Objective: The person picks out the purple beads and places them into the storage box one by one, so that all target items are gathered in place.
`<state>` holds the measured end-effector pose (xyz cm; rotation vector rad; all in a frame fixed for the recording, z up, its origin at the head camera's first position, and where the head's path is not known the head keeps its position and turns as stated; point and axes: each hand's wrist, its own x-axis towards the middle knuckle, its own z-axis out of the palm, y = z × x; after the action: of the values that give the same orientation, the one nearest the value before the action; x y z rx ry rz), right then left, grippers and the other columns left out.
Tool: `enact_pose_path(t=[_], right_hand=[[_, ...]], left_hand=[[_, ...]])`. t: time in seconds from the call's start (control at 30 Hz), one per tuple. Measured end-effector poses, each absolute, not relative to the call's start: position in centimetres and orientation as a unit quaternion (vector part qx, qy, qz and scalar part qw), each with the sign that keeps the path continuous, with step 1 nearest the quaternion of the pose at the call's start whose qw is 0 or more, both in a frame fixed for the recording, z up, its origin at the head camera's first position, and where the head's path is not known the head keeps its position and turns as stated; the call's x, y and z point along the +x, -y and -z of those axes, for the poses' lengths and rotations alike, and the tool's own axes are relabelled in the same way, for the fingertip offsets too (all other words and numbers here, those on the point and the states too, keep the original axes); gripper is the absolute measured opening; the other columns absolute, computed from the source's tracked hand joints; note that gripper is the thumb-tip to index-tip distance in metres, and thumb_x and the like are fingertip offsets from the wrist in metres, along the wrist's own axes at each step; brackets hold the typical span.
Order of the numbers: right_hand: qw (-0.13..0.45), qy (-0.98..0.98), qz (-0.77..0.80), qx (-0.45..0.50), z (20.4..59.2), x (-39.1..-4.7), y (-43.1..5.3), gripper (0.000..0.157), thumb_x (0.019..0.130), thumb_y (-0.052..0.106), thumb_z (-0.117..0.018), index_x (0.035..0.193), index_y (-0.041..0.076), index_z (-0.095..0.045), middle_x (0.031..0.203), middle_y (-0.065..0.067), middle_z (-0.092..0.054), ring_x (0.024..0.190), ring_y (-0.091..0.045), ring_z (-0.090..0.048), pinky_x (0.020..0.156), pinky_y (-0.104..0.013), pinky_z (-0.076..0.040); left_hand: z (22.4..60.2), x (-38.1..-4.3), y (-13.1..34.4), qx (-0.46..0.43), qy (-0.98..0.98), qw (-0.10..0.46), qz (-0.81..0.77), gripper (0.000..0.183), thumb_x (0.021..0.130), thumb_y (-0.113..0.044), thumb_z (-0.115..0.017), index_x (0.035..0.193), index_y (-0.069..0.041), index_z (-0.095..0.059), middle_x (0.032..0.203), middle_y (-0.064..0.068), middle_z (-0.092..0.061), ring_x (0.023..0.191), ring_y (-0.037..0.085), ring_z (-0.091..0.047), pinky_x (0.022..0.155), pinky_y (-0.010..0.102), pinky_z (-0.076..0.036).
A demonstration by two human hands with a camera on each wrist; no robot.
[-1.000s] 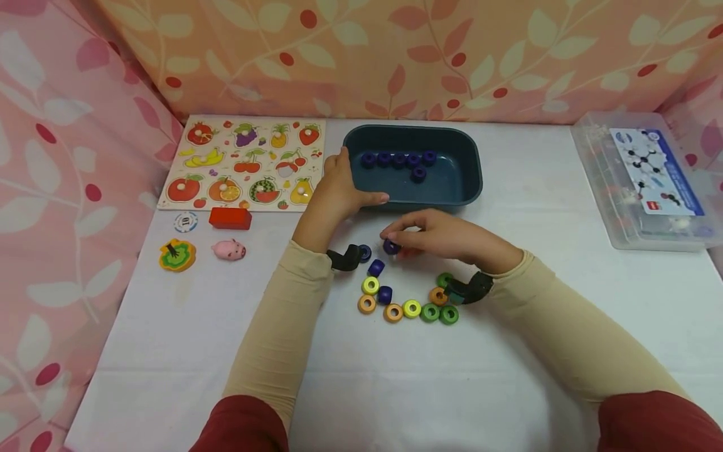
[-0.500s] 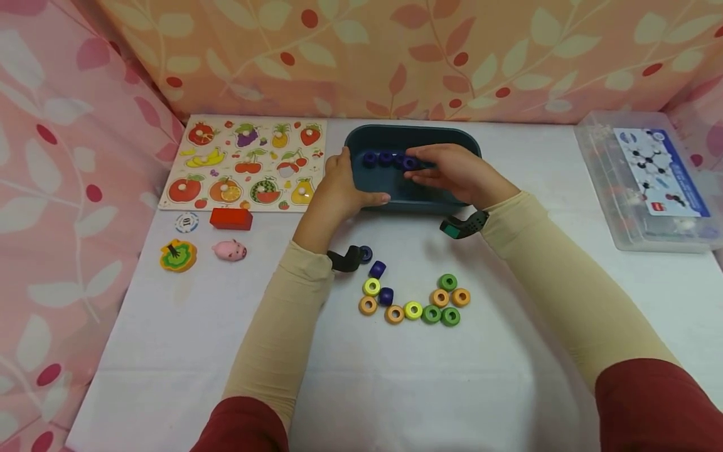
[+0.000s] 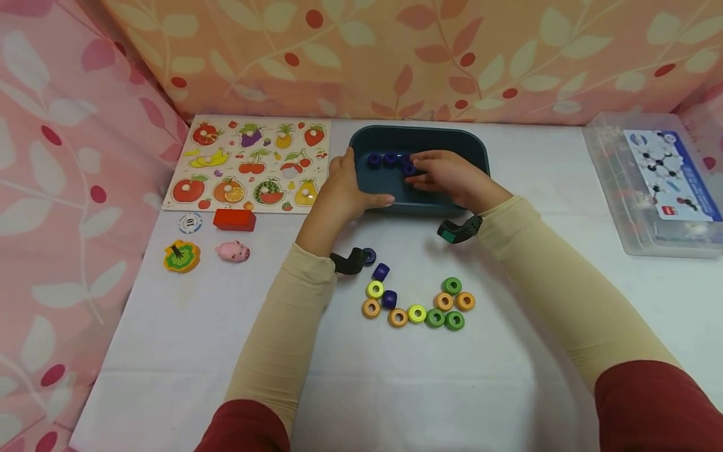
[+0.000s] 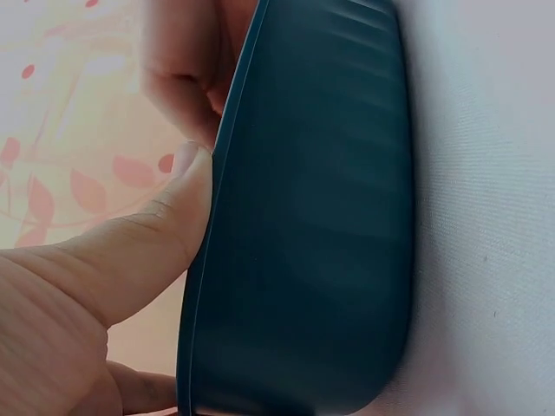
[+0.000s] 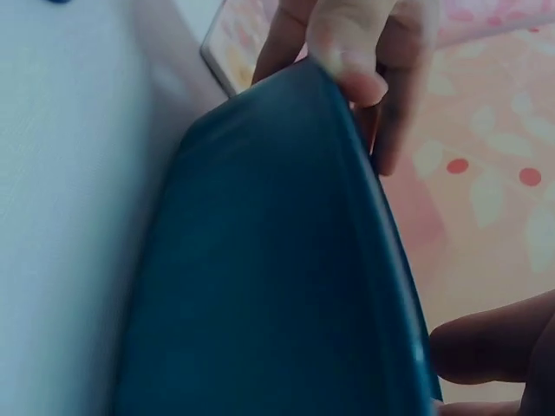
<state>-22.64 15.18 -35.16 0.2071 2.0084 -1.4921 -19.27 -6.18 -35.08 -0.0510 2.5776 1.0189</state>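
Observation:
A dark teal tray (image 3: 420, 204) stands at the back middle of the white table. My left hand (image 3: 341, 191) holds its left front corner, and the thumb lies on the near rim in the left wrist view. My right hand (image 3: 449, 176) is inside the tray, with a dark purple bead (image 3: 409, 169) between its thumb and fingers. Beside it is a row of purple beads (image 3: 374, 161), partly covered by this hand. On the table in front lie purple beads (image 3: 389, 299), yellow beads (image 3: 417, 314), orange beads (image 3: 398, 317) and green beads (image 3: 435, 318).
A fruit puzzle board (image 3: 248, 166) lies left of the tray. Before it are a red block (image 3: 234, 220), a pink pig (image 3: 233, 252), a poker chip (image 3: 190, 223) and a tree-pattern piece (image 3: 182, 256). A clear plastic case (image 3: 632, 232) sits at the right.
My right hand has carried a purple bead from the table into the tray, and now lies slightly lower there. The left hand keeps its place on the tray.

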Motion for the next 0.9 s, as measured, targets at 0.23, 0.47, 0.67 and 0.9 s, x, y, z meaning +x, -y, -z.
enact_pose_path(t=[0.23, 0.47, 0.67, 0.9], right_hand=[[0.266, -0.763, 0.586, 0.061, 33.8, -20.7, -16.2, 0.048, 0.109, 0.03, -0.041, 0.154, 0.014, -0.039, 0.157, -0.007, -0.038, 0.12, -0.019, -0.059, 0.108, -0.032, -0.046], [0.317, -0.702, 0.637, 0.017, 33.3, -16.3, -16.1, 0.042, 0.106, 0.031, -0.051, 0.137, 0.005, -0.059, 0.128, -0.008, -0.065, 0.083, -0.011, -0.067, 0.073, -0.02, -0.053], [0.39, -0.759, 0.516, -0.071, 35.6, -12.8, -14.0, 0.035, 0.104, 0.027, -0.054, 0.13, 0.007, -0.066, 0.129, -0.011, -0.067, 0.089, -0.016, -0.069, 0.08, -0.029, -0.055], [0.427, -0.742, 0.505, -0.109, 37.5, -11.3, -12.7, 0.029, 0.104, 0.021, -0.054, 0.127, 0.009, -0.068, 0.108, -0.014, -0.072, 0.084, -0.018, -0.068, 0.074, -0.029, -0.055]], left_hand=[[35.1, -19.2, 6.2, -0.013, -0.913, 0.18, -0.366, 0.126, 0.074, -0.052, -0.085, 0.163, -0.017, -0.002, 0.167, 0.01, -0.011, 0.148, 0.031, -0.03, 0.12, 0.047, -0.031], [35.3, -19.3, 6.4, -0.008, -0.913, 0.172, -0.37, 0.126, 0.075, -0.051, -0.085, 0.163, -0.015, -0.002, 0.168, 0.011, -0.011, 0.149, 0.032, -0.03, 0.121, 0.047, -0.03], [35.4, -19.4, 6.4, -0.003, -0.914, 0.174, -0.367, 0.127, 0.075, -0.05, -0.086, 0.163, -0.015, -0.001, 0.168, 0.01, -0.011, 0.149, 0.03, -0.03, 0.121, 0.046, -0.03], [35.3, -19.4, 6.3, 0.0, -0.915, 0.173, -0.364, 0.127, 0.074, -0.05, -0.086, 0.163, -0.016, -0.002, 0.168, 0.009, -0.012, 0.149, 0.029, -0.03, 0.121, 0.045, -0.031]])
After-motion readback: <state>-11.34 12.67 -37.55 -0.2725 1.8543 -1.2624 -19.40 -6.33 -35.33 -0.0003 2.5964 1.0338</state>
